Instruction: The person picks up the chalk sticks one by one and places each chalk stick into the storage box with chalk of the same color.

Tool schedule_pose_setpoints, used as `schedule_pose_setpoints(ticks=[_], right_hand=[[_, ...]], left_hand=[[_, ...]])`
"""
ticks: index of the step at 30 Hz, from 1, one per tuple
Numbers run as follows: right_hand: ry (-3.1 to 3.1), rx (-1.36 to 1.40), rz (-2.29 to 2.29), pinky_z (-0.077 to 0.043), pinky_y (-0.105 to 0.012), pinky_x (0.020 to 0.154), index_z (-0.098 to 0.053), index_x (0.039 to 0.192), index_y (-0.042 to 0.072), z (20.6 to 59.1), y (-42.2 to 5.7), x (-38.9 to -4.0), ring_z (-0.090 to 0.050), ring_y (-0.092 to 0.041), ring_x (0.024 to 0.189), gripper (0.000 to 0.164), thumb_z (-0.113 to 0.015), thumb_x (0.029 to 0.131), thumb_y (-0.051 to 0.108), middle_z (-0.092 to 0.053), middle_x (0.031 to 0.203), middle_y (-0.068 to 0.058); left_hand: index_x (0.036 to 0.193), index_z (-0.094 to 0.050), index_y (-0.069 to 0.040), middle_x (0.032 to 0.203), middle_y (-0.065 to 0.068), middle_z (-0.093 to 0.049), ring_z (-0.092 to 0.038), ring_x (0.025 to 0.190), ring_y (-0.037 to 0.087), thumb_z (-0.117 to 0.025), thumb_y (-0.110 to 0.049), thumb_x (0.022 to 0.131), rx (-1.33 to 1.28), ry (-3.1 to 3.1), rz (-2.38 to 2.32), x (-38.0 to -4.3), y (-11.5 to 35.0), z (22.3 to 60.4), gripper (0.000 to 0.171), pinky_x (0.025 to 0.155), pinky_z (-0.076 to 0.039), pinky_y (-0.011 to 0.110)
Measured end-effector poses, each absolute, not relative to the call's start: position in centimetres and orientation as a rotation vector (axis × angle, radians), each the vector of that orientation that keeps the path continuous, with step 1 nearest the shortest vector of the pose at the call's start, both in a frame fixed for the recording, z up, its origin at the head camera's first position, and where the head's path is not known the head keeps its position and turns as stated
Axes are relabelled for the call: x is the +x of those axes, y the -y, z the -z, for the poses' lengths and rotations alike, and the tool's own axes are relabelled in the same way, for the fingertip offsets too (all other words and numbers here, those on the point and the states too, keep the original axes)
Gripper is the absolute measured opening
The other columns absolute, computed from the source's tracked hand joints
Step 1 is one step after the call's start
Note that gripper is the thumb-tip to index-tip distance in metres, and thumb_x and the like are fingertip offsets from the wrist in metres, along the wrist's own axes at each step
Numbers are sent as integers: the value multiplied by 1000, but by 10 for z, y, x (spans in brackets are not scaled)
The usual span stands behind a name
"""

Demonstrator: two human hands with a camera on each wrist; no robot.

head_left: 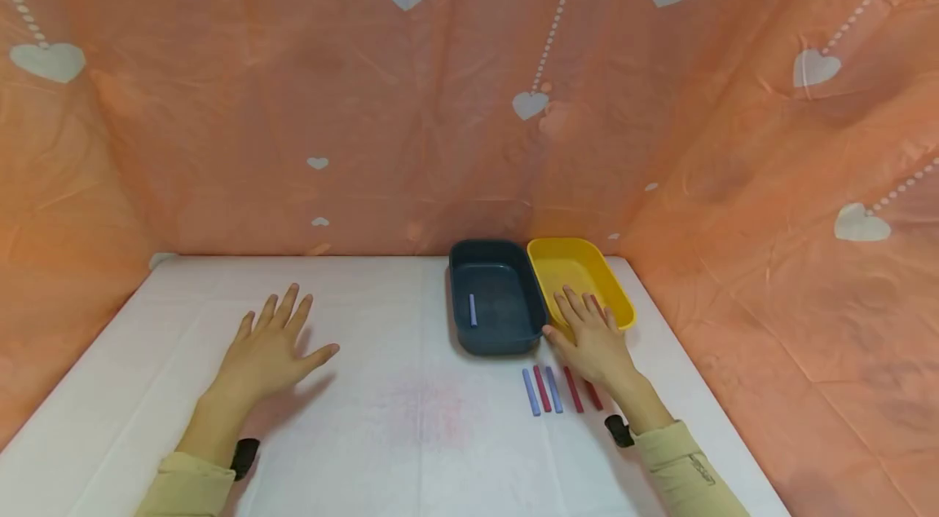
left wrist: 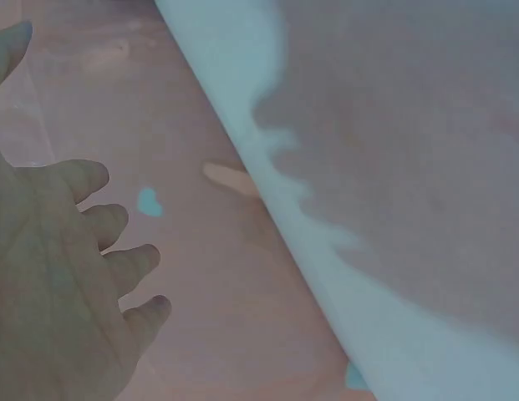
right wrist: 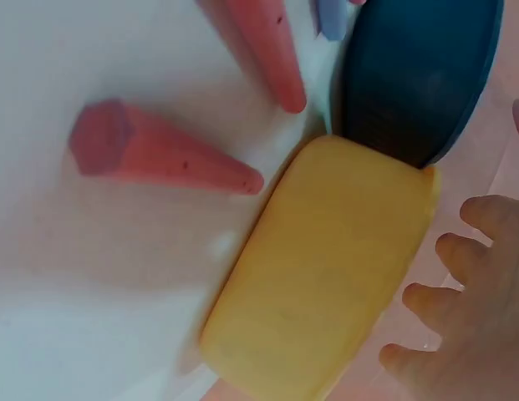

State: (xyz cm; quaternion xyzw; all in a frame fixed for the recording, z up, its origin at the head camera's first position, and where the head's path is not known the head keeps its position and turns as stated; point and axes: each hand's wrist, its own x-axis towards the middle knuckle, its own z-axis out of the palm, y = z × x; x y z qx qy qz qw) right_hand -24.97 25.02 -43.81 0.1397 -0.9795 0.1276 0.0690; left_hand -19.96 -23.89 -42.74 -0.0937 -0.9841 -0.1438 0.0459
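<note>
My left hand [head_left: 266, 355] is held over the left part of the white table, fingers spread and nothing in it. My right hand [head_left: 597, 344], also spread and holding nothing, hovers over the near edge of the yellow tray [head_left: 622, 289]. Inside that tray a red chalk stick [head_left: 597, 307] shows partly behind the fingers. A lavender chalk stick [head_left: 473, 311] lies in the dark blue tray [head_left: 506, 343]. On the cloth before the trays lies a row of lavender chalks [head_left: 531, 392] and red chalks [head_left: 574, 389]; the rightmost red one [right wrist: 159, 150] is partly covered by my right hand in the head view.
The two trays stand side by side at the table's back right. An orange curtain [head_left: 469, 134] with white hearts hangs behind and at both sides. A faint pink and purple smudge [head_left: 425, 411] marks the white cloth [head_left: 352, 452] in the middle.
</note>
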Motion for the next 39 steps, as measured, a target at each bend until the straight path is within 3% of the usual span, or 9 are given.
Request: schedule_pose_setpoints(ticks=[7, 13, 19, 22, 27, 35, 39], right_hand=[[2880, 441, -482, -9, -64, 125, -33, 164, 10, 433, -248, -239, -20, -43, 156, 74, -56, 105, 48, -26, 171, -12], [2771, 384, -671, -27, -68, 118, -41, 160, 10, 426, -252, -226, -32, -45, 152, 67, -64, 103, 35, -36, 167, -13], [2632, 360, -809, -34, -70, 114, -50, 152, 6, 428, -259, -214, -38, -44, 148, 57, -68, 101, 22, -44, 160, -16], [2557, 365, -842, -43, -67, 108, -55, 147, 2, 432, -264, -209, -49, -46, 137, 52, -70, 99, 13, -49, 154, -20], [2477, 353, -904, -58, -58, 89, -60, 139, -3, 436, -273, -202, -64, -39, 108, 48, -74, 93, 2, -58, 140, -23], [2454, 320, -995, -62, -26, 76, -65, 128, -6, 444, -284, -200, -71, -32, 91, 42, -76, 87, -7, -64, 118, -19], [2498, 293, -1021, -61, -23, 73, -66, 126, -5, 448, -288, -197, -72, -32, 87, 41, -77, 87, -7, -67, 115, -18]], left_hand=[[163, -26, 1, 171, 24, -13, -16, 153, 54, -54, -71, 96, -337, 2972, 457, -200, 215, 419, 102, 119, -11, 72], [164, -26, -2, 172, 21, -13, -15, 155, 51, -54, -71, 96, -416, 2939, 478, -205, 186, 413, 101, 121, -12, 70], [164, -27, -3, 173, 19, -15, -17, 156, 48, -57, -68, 96, -498, 2903, 482, -213, 154, 411, 98, 122, -15, 68], [165, -26, -4, 173, 17, -14, -16, 157, 46, -58, -66, 96, -517, 2906, 490, -217, 140, 412, 97, 123, -16, 67], [165, -26, -5, 173, 16, -13, -16, 157, 44, -58, -65, 96, -552, 2906, 514, -225, 119, 414, 97, 123, -16, 65], [164, -29, -3, 173, 16, -15, -19, 157, 43, -58, -65, 97, -594, 2898, 504, -240, 94, 418, 95, 124, -17, 64], [164, -26, -3, 173, 16, -14, -18, 157, 42, -57, -65, 97, -604, 2933, 519, -248, 82, 423, 96, 124, -16, 63]])
